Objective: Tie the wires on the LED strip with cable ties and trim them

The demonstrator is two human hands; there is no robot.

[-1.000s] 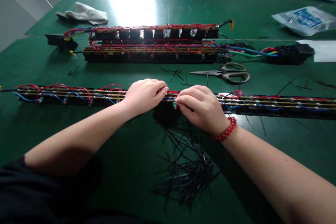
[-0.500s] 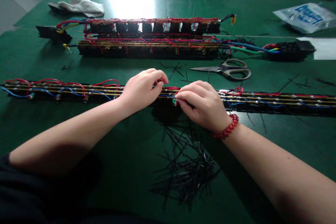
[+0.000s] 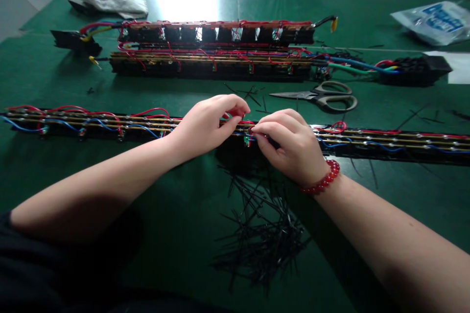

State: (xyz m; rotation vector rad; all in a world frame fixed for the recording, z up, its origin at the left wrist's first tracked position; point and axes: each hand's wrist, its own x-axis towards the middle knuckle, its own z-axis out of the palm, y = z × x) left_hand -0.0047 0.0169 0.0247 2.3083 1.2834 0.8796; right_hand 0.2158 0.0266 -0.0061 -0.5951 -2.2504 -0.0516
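Far left, below: 1 dark sleeve, at the edge of a green tabletop. Above it, across the tabletop: 1 black connector block on red, blue and yellow leads, with 1 pale, crumpled cloth behind. Running from near the left edge out past the right edge: 1 long wired strip, black, with brass-coloured rods, red loops and blue wires; it lies lengthwise in front of the person, under the hands. Parallel behind it: 1 wired assembly in 2 rows.

Left of centre: left hand, above the strip, thumb and forefinger curved tip towards tip (whether anything is pinched there cannot be told). Just right of it: 1 small green circuit board on the strip's near side. Nearer the person: 1 tangled pile of black cable ties. Next, right hand, at the strip's wires, thumb and forefinger close together beside the board; their hold is unclear. On the wrist: 1 red beaded bracelet.

Right, behind the strip: 1 pair of scissors, blades leftward. Far right: 1 black cable-end block, 1 white sheet and 2 printed plastic bags.
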